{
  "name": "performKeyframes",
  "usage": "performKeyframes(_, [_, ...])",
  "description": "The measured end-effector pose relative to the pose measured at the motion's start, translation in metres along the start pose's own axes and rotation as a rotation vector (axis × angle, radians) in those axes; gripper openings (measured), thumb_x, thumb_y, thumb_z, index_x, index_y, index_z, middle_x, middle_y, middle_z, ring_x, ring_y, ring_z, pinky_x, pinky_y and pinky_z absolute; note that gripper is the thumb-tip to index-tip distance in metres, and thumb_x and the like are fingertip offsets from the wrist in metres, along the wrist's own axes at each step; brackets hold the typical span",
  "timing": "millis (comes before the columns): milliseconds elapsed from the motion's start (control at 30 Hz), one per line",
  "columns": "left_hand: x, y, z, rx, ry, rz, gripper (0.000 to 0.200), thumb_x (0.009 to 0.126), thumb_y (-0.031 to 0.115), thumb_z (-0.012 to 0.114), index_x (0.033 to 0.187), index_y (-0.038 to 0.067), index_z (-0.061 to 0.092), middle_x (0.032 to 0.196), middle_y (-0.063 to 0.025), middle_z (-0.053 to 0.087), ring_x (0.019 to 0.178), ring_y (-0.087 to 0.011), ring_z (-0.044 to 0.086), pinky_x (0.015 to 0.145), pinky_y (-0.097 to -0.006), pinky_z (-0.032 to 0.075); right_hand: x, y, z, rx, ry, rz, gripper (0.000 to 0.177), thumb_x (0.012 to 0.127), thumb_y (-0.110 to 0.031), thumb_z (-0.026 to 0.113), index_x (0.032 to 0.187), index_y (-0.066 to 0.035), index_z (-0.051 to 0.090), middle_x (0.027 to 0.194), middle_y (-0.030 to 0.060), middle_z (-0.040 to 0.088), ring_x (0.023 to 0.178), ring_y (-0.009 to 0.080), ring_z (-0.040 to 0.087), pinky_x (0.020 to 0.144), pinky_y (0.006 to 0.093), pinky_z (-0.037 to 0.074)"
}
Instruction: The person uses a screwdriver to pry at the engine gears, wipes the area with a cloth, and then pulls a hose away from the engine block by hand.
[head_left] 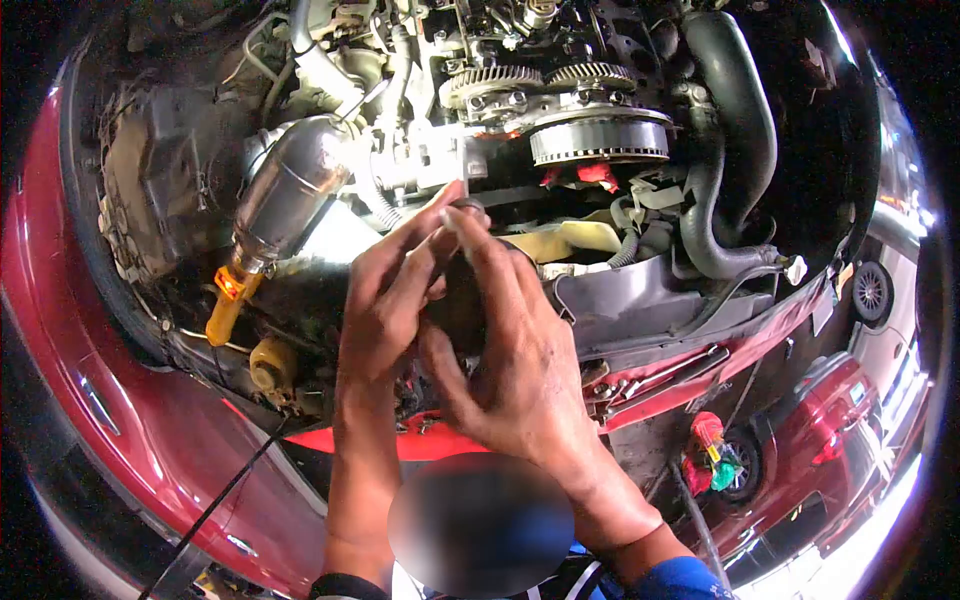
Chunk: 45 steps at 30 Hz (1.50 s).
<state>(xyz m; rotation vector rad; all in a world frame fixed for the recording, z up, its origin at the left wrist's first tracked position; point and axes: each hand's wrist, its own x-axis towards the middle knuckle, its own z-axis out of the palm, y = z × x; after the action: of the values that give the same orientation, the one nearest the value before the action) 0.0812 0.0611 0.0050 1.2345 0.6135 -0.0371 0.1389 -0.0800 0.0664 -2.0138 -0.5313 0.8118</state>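
In front of the engine, both my hands come together at the fingertips. My left hand (385, 300) has its fingers bent and drawn together, with the index finger pointing up. My right hand (515, 340) curls its fingers toward the left fingertips, and its thumb is set lower and apart. A small dark rounded piece (468, 206) shows at the meeting fingertips; its kind is hard to make out and the fingers hide most of it. Beyond them are two toothed camshaft gears (492, 82) and a wide toothed pulley (600, 140).
A work lamp (290, 190) with an orange handle (228, 305) lies to the left, shining on the engine. A thick black hose (740, 120) runs down the right. Wrenches (670, 380) rest on red cloth (360, 440) along the front edge. Red cars (800, 440) stand nearby.
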Motion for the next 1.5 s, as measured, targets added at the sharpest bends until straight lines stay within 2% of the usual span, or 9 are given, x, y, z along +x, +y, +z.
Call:
performKeyframes(200, [-0.021,0.023,0.011,-0.188,0.170,-0.035,0.076,0.110,0.054,0.028,0.150,-0.008,0.048,0.127,-0.0162,0.065,0.118,-0.0207,0.059,0.108,-0.0355,0.042,0.000,-0.008,-0.001,-0.137,-0.199,-0.113,0.093,0.075,-0.023,0.084,0.156,-0.009,0.038,0.116,0.0202,0.053,0.098,0.0393,0.060,0.082,0.0478,0.053])
performKeyframes(300, [-0.031,0.047,0.004,-0.108,0.181,-0.114,0.088,0.108,0.065,0.021,0.150,-0.007,0.048,0.131,-0.0137,0.063,0.116,-0.0204,0.059,0.104,-0.0338,0.043,0.009,-0.008,0.008,-0.348,-0.004,-0.342,0.071,0.075,-0.029,0.082,0.139,-0.011,0.056,0.119,0.0171,0.053,0.107,0.0377,0.055,0.092,0.0524,0.048])
performKeyframes(433, [-0.046,0.046,0.002,-0.441,0.712,-0.057,0.055,0.113,0.046,0.036,0.140,0.001,0.052,0.141,-0.0104,0.056,0.130,-0.0194,0.050,0.118,-0.0371,0.033,0.048,-0.002,0.018,0.042,0.253,-0.819,0.029,0.076,-0.022,0.065,0.096,-0.001,0.065,0.123,0.0227,0.056,0.121,0.0418,0.053,0.100,0.0553,0.046])
performKeyframes(500, [-0.054,0.023,-0.026,-0.729,0.374,0.124,0.060,0.111,0.057,0.028,0.138,0.009,0.053,0.138,-0.0091,0.055,0.127,-0.0185,0.050,0.115,-0.0383,0.036,0.071,-0.002,0.033,0.142,0.366,-0.930,0.025,0.070,-0.025,0.067,0.084,-0.005,0.060,0.097,0.0139,0.059,0.094,0.0332,0.061,0.077,0.0455,0.053])
performKeyframes(567, [-0.046,0.043,0.009,-0.707,0.707,0.108,0.065,0.109,0.063,0.024,0.138,0.012,0.052,0.138,-0.0089,0.054,0.127,-0.0194,0.051,0.115,-0.0405,0.037,0.080,0.001,0.033,0.097,0.269,-0.949,0.025,0.065,-0.025,0.069,0.081,-0.009,0.059,0.086,0.0067,0.057,0.078,0.0255,0.062,0.061,0.0360,0.052])
performKeyframes(633, [-0.033,0.040,-0.004,-0.679,0.193,0.378,0.078,0.104,0.073,0.014,0.148,0.016,0.045,0.151,-0.0113,0.047,0.138,-0.0266,0.045,0.120,-0.0475,0.032,0.093,-0.004,0.036,0.145,0.425,-0.962,0.020,0.068,-0.021,0.072,0.077,-0.010,0.058,0.076,0.0039,0.051,0.065,0.0218,0.057,0.051,0.0346,0.046])
performKeyframes(700, [-0.035,0.042,0.017,-0.319,0.497,0.349,0.083,0.102,0.074,0.012,0.153,0.015,0.040,0.157,-0.0133,0.042,0.143,-0.0307,0.041,0.123,-0.0506,0.028,0.107,-0.012,0.044,0.190,0.579,-0.972,0.019,0.072,-0.017,0.075,0.073,-0.011,0.058,0.066,0.0011,0.044,0.052,0.0182,0.052,0.042,0.0333,0.041])
performKeyframes(933, [-0.008,0.045,0.035,0.089,0.622,0.424,0.085,0.098,0.068,0.017,0.152,0.006,0.035,0.153,-0.0218,0.042,0.141,-0.0384,0.042,0.121,-0.0556,0.029,0.121,-0.011,0.055,0.216,0.582,-0.984,0.015,0.069,-0.022,0.070,0.075,-0.011,0.061,0.067,0.0010,0.050,0.053,0.0174,0.055,0.043,0.0331,0.043])
performKeyframes(1500, [0.019,0.032,0.033,-0.174,0.499,0.443,0.077,0.096,0.053,0.033,0.145,-0.005,0.038,0.141,-0.0272,0.050,0.130,-0.0399,0.052,0.115,-0.0532,0.038,0.140,0.005,0.056,0.124,0.574,-0.966,0.024,0.066,-0.031,0.065,0.078,-0.010,0.061,0.068,0.0026,0.051,0.055,0.0188,0.058,0.044,0.0335,0.044])
